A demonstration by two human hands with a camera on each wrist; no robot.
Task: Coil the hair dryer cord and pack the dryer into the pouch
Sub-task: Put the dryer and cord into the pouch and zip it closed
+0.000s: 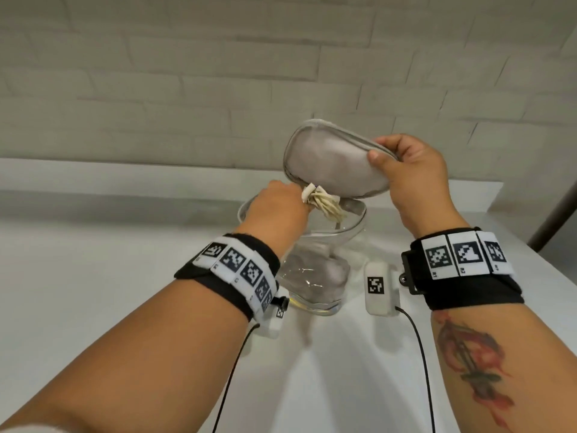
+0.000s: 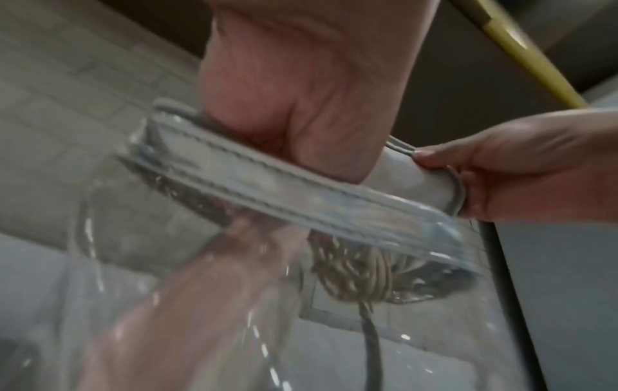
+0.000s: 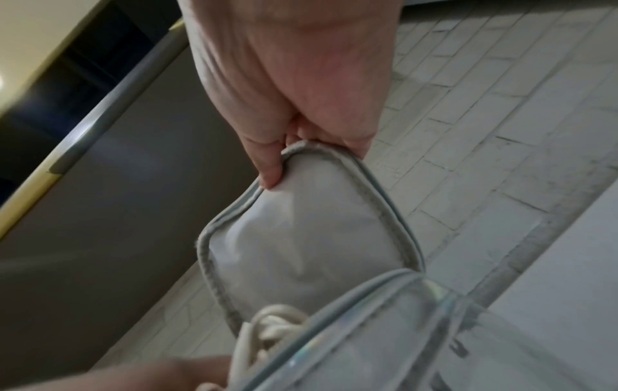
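A clear pouch (image 1: 315, 292) with grey trim stands on the white counter (image 1: 109, 292). My right hand (image 1: 382, 150) pinches the edge of its grey padded lid flap (image 1: 334, 164) and holds it raised and tilted back. Over the pouch's open mouth, my left hand (image 1: 281, 201) grips the coiled cream cord (image 1: 324, 203). The greyish dryer body (image 1: 318, 270) shows through the clear wall, low inside. In the left wrist view the cord bundle (image 2: 358, 272) hangs just under the pouch rim (image 2: 250, 180). The right wrist view shows the flap (image 3: 301, 238) pinched at its corner.
A pale brick-pattern wall (image 1: 218, 73) rises behind the counter. The counter ends at an edge on the right (image 1: 537, 260), beside a dark slanted post (image 1: 555, 214). Thin black cables (image 1: 418, 354) hang from both wrist cameras.
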